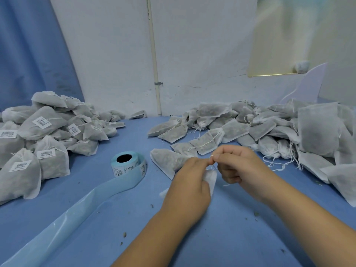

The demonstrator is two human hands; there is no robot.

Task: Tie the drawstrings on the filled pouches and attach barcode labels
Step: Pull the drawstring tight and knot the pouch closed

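While both hands work at the neck of one pouch (169, 162), the tying step is in hand, not labelling. The pouch lies on the blue table (231, 228), body pointing away to the left, mouth gathered between the hands. Left hand (189, 182): closed around the bunched white mouth fabric, fingers curled tight. Right hand (234, 163): closed to a pinch, thumb and forefinger on the thin white string (212, 156) just above the neck; the rest of the string is hidden by the fingers, so I cannot tell whether a knot has formed.

Untied pile (260, 124) sits at right, loose strings trailing. Labelled pile (44, 132) sits at left, well apart. Label roll (128, 164) stands between, near the pouch, its blue backing strip (77, 209) running toward the near-left edge.

Judgement, for a good tie: keep the left grip firm on the gather so the fill stays in, draw the string snug against the neck before looping, and pull evenly, since the thread looks fine enough to snap or slip. Then reach for the roll.
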